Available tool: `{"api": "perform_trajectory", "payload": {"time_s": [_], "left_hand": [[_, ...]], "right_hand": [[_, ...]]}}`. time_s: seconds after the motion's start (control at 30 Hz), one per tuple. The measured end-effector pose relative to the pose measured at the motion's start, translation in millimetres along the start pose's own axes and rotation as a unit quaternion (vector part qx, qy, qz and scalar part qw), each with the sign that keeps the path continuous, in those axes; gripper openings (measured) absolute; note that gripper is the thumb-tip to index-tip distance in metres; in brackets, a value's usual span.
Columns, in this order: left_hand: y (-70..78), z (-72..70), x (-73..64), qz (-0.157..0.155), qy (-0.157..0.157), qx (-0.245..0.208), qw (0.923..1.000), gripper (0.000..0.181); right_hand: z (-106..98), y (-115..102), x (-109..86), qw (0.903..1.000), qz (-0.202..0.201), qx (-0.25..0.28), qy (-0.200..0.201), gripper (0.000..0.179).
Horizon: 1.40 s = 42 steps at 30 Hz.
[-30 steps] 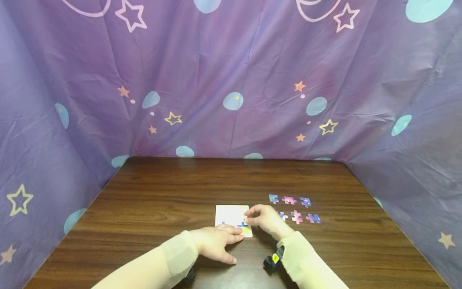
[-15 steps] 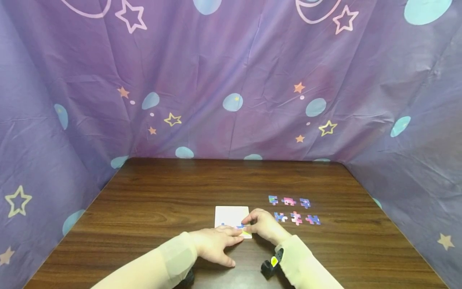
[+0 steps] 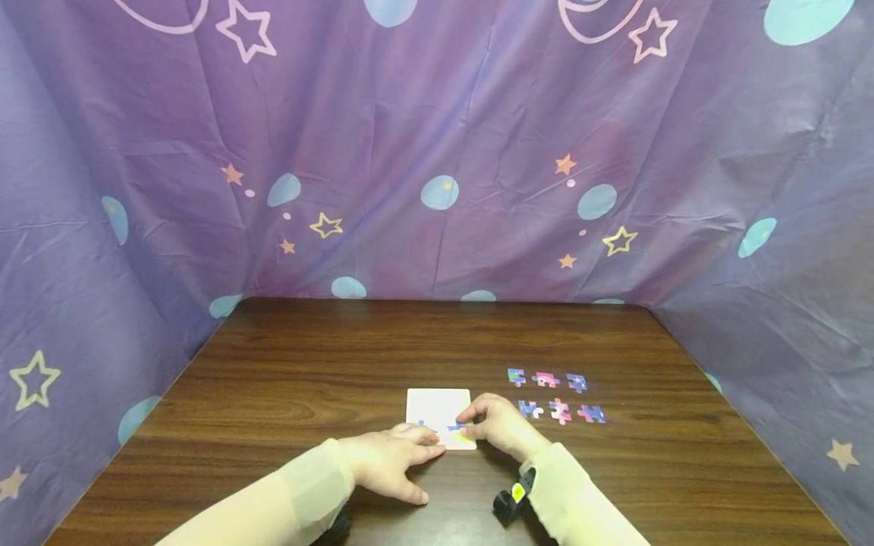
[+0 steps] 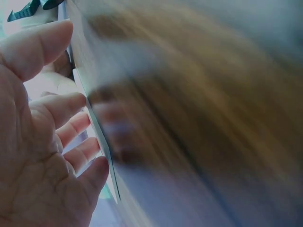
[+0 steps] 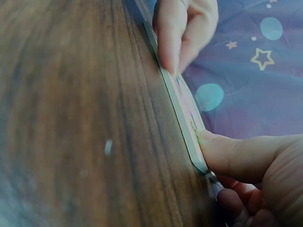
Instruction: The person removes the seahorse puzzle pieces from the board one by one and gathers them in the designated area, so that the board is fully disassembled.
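Observation:
A white square puzzle board (image 3: 430, 402) lies at the table's front middle, with blue and yellow puzzle pieces (image 3: 454, 427) along its near part. My left hand (image 3: 385, 459) rests its extended fingertips on the board's near left side; in the left wrist view the fingers (image 4: 71, 125) reach down to its edge. At the board's right edge, my right hand (image 3: 501, 426) has thumb and index finger bent around a blue piece. The right wrist view shows the right thumb (image 5: 236, 156) down on the board's surface (image 5: 191, 111). Fingers partly hide the pieces.
To the right of the board, loose puzzle pieces (image 3: 561, 411) lie in two rows on the brown wooden table (image 3: 328, 349). A purple curtain (image 3: 382, 152) with stars and blue spots encloses the table's back and sides.
My left hand has slid left across the board, uncovering more of its near edge. My right hand has moved slightly left and nearer, its fingertips lower at the board's right side.

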<state>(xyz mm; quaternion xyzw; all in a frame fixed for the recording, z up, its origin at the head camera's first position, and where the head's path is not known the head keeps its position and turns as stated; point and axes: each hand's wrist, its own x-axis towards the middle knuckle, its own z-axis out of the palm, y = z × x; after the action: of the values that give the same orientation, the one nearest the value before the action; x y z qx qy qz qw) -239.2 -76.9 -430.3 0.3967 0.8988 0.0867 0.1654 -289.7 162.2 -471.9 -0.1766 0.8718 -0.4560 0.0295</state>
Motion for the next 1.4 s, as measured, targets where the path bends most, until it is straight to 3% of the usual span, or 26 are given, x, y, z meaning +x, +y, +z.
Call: {"api": "perform_trajectory", "payload": {"time_s": [0.4,0.7,0.87,0.97,1.1,1.27,1.4], "left_hand": [[-16.7,-0.6,-23.2,-0.006,0.019,-0.004,0.9998,0.071],[-15.2,2.1,-21.9,-0.013,0.029,0.000,0.9995,0.071],[-14.7,1.9,-21.1,-0.014,0.037,0.008,0.9992,0.070],[-14.5,2.4,-20.4,-0.014,0.039,0.010,0.9991,0.069],[-13.6,2.0,-20.1,-0.009,0.037,0.010,0.9992,0.069],[-14.6,0.8,-22.3,0.003,0.028,0.004,0.9996,0.070],[-17.0,1.1,-26.8,0.001,0.016,-0.002,0.9999,0.072]], "right_hand": [[2,0,0.5,0.9999,-0.010,-0.002,0.010,0.018],[-2,-18,5.6,0.9959,-0.016,-0.087,-0.019,0.012],[12,-29,15.7,0.9984,-0.017,-0.050,-0.022,0.011],[25,-35,19.4,0.9997,-0.003,0.002,-0.025,0.014],[38,-39,19.9,0.9989,0.022,0.031,-0.026,0.017],[45,-40,18.5,0.9994,0.017,-0.029,-0.010,0.018],[49,-39,18.5,0.9986,0.019,-0.048,-0.006,0.018]]}}
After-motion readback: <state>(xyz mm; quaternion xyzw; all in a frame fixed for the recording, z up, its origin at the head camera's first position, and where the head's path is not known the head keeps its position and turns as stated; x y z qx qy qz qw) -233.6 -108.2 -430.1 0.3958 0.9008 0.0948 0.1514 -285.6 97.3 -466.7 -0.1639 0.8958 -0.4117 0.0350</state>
